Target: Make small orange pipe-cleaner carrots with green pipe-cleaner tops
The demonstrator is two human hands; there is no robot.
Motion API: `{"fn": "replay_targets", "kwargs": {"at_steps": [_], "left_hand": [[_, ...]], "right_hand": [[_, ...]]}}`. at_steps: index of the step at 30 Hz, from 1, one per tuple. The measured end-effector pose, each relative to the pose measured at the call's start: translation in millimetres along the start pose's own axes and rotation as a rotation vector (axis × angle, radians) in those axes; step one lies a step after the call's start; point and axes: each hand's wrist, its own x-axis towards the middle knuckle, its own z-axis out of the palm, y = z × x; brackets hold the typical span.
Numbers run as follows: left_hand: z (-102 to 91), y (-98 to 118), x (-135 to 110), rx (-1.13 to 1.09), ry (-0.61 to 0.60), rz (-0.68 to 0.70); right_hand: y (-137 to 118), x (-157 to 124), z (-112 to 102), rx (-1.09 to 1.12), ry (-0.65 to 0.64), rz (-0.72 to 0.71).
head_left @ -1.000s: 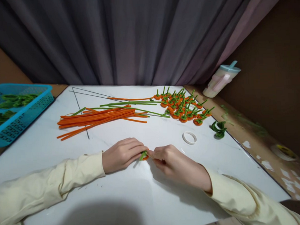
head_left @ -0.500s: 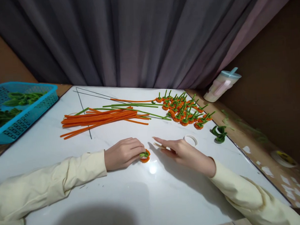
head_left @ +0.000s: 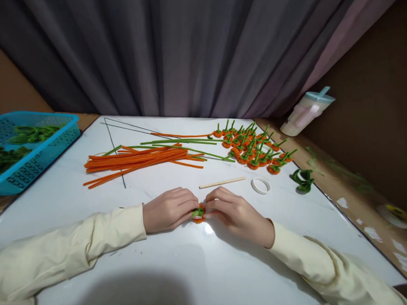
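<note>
Between my hands, low over the white tabletop, is a small orange pipe-cleaner pumpkin [head_left: 199, 219] with green on top. The fingers of my left hand [head_left: 172, 209] are closed on its left side. My right hand [head_left: 238, 213] pinches at its right side, fingertips against the orange and green; part of the pumpkin is hidden behind the fingers. A thin wooden stick [head_left: 222, 182] lies on the table just beyond my right hand. To the right of the stick rests a white tape ring [head_left: 260, 185].
Orange pipe cleaners [head_left: 139, 160] lie bundled beyond my left hand, with green pipe cleaners [head_left: 179, 141] behind. Several finished pumpkins [head_left: 253, 164] cluster at back right, near curled green pieces [head_left: 302, 181]. A blue basket [head_left: 51, 143] stands left; a tumbler [head_left: 306, 114] stands right.
My right hand has let go of the wooden stick, which now lies on the table. It has moved left to the pumpkin and taken hold there. My left hand stays on the pumpkin.
</note>
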Motion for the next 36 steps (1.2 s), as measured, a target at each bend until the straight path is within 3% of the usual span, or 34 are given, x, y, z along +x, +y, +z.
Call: {"fn": "replay_targets", "kwargs": {"at_steps": [8,19,26,36], "left_hand": [[-0.5,0,2,-0.074,-0.026,-0.054],[0.1,-1,3,-0.118,-0.047,-0.077],[-0.1,0,2,-0.108,-0.039,-0.057],[-1.6,-1,2,-0.038,-0.032,-0.055]], "right_hand": [[-2,-1,14,0.147,0.102,-0.003],[-5,5,11,0.304,0.038,0.170],[-2,4,13,0.308,0.057,0.155],[1,-2,13,0.137,0.032,-0.023]]}}
